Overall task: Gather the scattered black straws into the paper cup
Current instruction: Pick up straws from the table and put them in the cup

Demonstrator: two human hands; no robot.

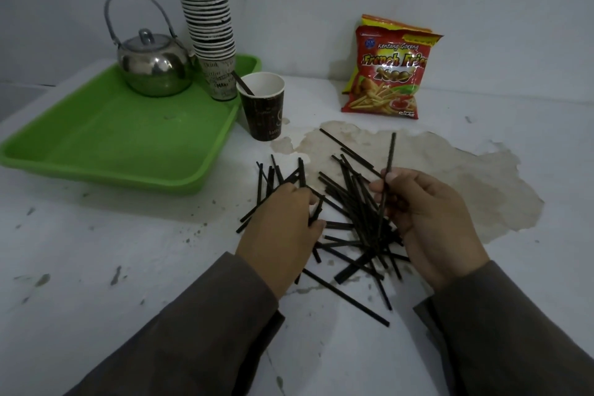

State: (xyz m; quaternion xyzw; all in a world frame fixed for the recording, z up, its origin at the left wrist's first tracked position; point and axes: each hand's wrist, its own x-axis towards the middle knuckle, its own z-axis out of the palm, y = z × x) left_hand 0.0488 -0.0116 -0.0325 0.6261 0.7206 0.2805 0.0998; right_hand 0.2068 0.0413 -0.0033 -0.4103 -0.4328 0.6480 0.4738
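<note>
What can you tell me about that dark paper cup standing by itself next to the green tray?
The dark paper cup is brown with pale coffee-word lettering and a white inside. It stands upright and open on the white table, close beside the green tray's right edge, in front of the tall cup stack. One black straw already leans inside against its rim. Neither hand touches it.

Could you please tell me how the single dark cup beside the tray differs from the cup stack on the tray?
The dark cup stands alone on the table, off the tray; the cup stack stands on the tray. The dark cup is brown and mouth-up, with one straw inside; the stack is pale with dark print, and its cups stand mouth-down. Both carry coffee lettering.
</note>
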